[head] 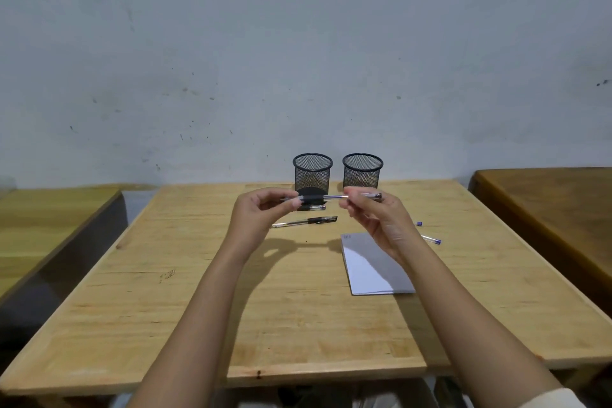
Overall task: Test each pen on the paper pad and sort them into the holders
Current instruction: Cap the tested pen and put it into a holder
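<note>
Left hand [261, 215] pinches the dark grip end of a clear pen [331, 197], and the right hand [374, 219] pinches its barrel nearer the other end, so the pen is held level above the surface [198, 275]. Near the far edge, the left holder [312, 172] and right holder [362, 170], both black mesh, stand side by side, apart. Two black-capped pens [304, 222] lie in front of the left holder. The paper pad [374, 268] lies right of centre. Two blue-tipped pens [433, 239] lie toward the right edge, partly hidden by the right hand.
</note>
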`<act>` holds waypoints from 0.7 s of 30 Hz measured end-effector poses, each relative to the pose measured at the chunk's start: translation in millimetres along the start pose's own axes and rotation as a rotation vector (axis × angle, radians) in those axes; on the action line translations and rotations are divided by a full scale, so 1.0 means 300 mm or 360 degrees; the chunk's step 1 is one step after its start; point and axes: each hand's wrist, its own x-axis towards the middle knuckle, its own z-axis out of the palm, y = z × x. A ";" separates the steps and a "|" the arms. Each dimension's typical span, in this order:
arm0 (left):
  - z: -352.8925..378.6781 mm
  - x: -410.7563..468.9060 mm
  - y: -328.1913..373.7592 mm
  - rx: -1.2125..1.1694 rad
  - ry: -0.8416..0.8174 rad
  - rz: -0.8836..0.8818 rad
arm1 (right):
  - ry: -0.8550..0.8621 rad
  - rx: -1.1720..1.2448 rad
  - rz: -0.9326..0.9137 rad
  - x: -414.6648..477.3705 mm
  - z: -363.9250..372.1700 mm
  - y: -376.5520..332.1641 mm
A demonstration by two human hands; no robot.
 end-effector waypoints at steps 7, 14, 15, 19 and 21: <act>-0.040 0.131 0.033 0.0008 0.0055 0.0113 | -0.0268 -0.0987 -0.0139 0.082 -0.005 -0.029; 0.051 0.318 0.079 -0.0083 0.0095 0.0246 | -0.0256 -0.1354 -0.0103 0.259 0.033 -0.022; 0.060 0.347 0.078 -0.0104 0.0094 0.0275 | -0.0228 -0.1355 -0.0125 0.289 0.040 -0.027; 0.068 0.445 -0.002 0.0037 0.0166 0.0256 | 0.0033 -0.1213 -0.0368 0.419 0.035 -0.054; 0.068 0.466 -0.076 0.0388 0.0110 0.0160 | 0.0131 -0.1068 -0.0392 0.487 0.019 -0.058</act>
